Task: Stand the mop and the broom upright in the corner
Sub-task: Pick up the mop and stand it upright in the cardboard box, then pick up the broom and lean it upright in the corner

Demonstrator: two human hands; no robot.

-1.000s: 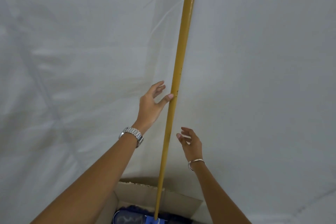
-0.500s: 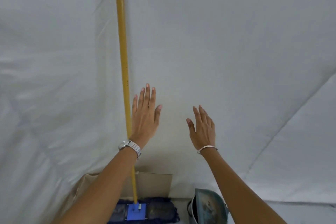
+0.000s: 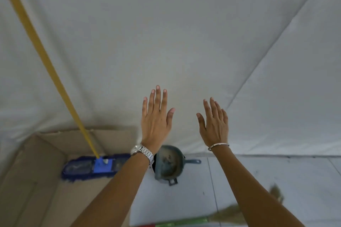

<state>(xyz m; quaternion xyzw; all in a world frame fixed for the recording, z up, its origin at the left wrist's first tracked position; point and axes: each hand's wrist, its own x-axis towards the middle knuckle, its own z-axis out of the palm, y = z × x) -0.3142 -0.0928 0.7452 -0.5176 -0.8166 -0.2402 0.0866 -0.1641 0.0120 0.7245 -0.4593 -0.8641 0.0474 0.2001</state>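
The mop (image 3: 88, 167) stands on its flat blue head on a sheet of cardboard (image 3: 36, 180) laid on the floor (image 3: 276, 180) in the left corner, and its yellow handle (image 3: 44, 57) slants up and to the left, out of view at the top edge. It appears to lean against the white cloth-covered wall (image 3: 184, 33), which would explain why it stands with no hand on it. The head sits close to the cardboard's back edge, so the weight likely tips the handle toward the wall and not into the room.

Both hands are raised in front of the wall, palms away, fingers spread and holding nothing. The left hand (image 3: 156, 118), with a metal watch at the wrist, is well to the right of the handle; the right hand (image 3: 214, 123), with a thin bangle, is beside it. Neither touches anything.

The broom (image 3: 221, 216) lies on the floor tiles at the bottom edge of the view, its green handle running left and its straw-coloured bristles blurred, partly behind the right forearm. A grey-blue dustpan (image 3: 168, 164) rests on the floor at the foot of the wall, just right of the cardboard, below the left wrist.

By this, the mop's half of the job looks done and the broom's is not yet begun. The next move would call for reaching down to the green handle and propping it beside the mop without knocking the yellow handle loose.
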